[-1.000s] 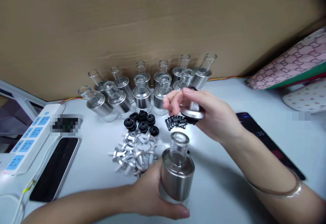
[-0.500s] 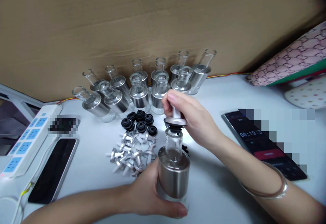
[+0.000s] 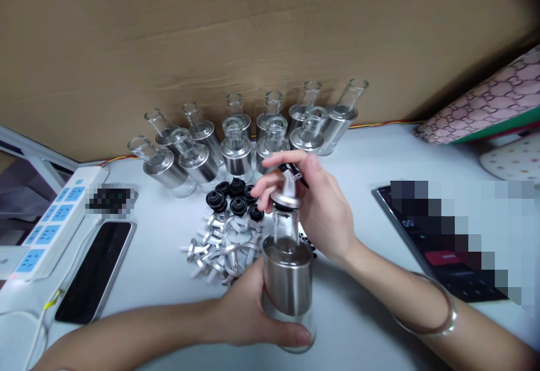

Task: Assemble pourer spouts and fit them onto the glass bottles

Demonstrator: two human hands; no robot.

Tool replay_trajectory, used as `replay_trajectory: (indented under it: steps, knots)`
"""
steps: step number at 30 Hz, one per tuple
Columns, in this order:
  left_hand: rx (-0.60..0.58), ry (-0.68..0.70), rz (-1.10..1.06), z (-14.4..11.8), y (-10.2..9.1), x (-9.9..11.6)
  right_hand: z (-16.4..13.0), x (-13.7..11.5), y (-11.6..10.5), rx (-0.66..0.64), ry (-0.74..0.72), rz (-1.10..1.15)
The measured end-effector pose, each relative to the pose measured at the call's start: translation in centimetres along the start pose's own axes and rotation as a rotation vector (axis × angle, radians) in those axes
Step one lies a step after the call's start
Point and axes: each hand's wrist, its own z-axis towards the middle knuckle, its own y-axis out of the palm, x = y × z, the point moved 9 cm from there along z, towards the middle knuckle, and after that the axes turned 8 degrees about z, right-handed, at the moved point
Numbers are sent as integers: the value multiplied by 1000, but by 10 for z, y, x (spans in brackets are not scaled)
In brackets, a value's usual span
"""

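Currently, in the head view, a glass bottle (image 3: 288,281) with a brushed steel sleeve is being held upright near the front of the white surface (image 3: 371,326) by the left hand (image 3: 248,317), whose fingers are being wrapped around its lower body. A metal pourer stopper (image 3: 287,193) is being seated in the bottle's neck by the right hand (image 3: 320,213), its fingers being pinched narrowly around the spout. The capping step appears to be under way; a firm, straight downward press is probably being called for so that the stopper's black seal is driven fully home.

The held bottle is being seen as empty. Behind it, a cluster of matching open bottles (image 3: 236,154) is also being shown empty and uncapped. Loose black seals (image 3: 234,197) and metal spouts (image 3: 219,250) are being kept in piles between them.
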Motion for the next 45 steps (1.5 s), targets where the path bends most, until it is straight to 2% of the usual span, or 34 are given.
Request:
replay_trajectory:
  steps: [3,18,32,45]
  knots:
    - [-18,-36,-8,0,1,1,-2,2,-1,33,14,9]
    - [-42,-39,-75,1,3,7,-6,-6,-3,59,-196,-69]
    - [-75,-101,-38,1,6,3,-1,-5,-4,50,-178,-129]
    - [-87,-71,-38,1,6,7,-4,1,-6,68,-129,-82]
